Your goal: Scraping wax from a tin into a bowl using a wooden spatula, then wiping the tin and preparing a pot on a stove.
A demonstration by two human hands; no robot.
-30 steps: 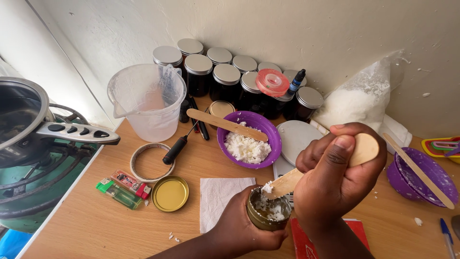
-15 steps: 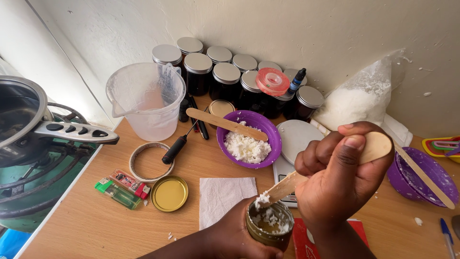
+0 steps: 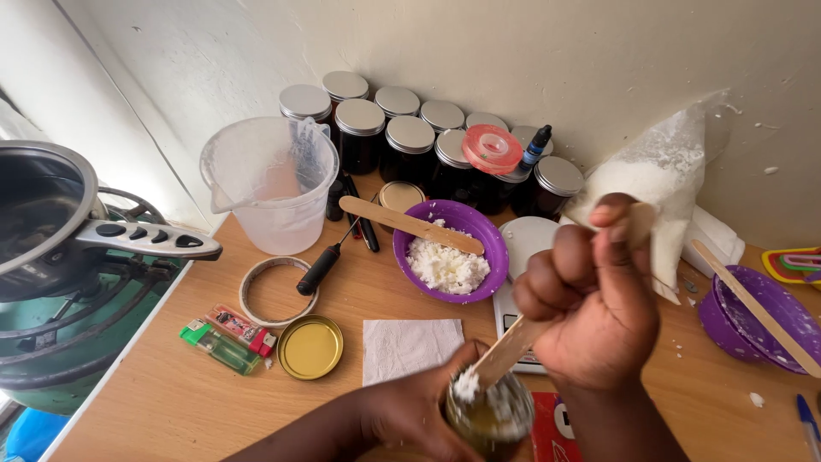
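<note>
**White wax flakes being packed into a small glass jar**

White flakes were seen heaped at the mouth of the small glass jar (image 3: 489, 417), which looked only partly filled; yellowish glass was still visible under the flakes. More flakes were left in the purple bowl (image 3: 451, 250), where a second wooden stick (image 3: 409, 224) was laid across the rim. The gold lid (image 3: 310, 346) was lying off on the wooden table (image 3: 162, 402), so capping was judged not yet done.

The jar was gripped low in view by the left hand (image 3: 410, 411), fingers wrapped around its side. The flat wooden spatula (image 3: 513, 346) was clenched in the right hand (image 3: 590, 304), fist closed round the upper part of the handle. Its lower tip, carrying a clump of flakes, was touching the jar's rim, just below and left of the fist. A white napkin (image 3: 409, 346) was lying just beside the jar, with the digital scale (image 3: 523, 248) behind.
</note>
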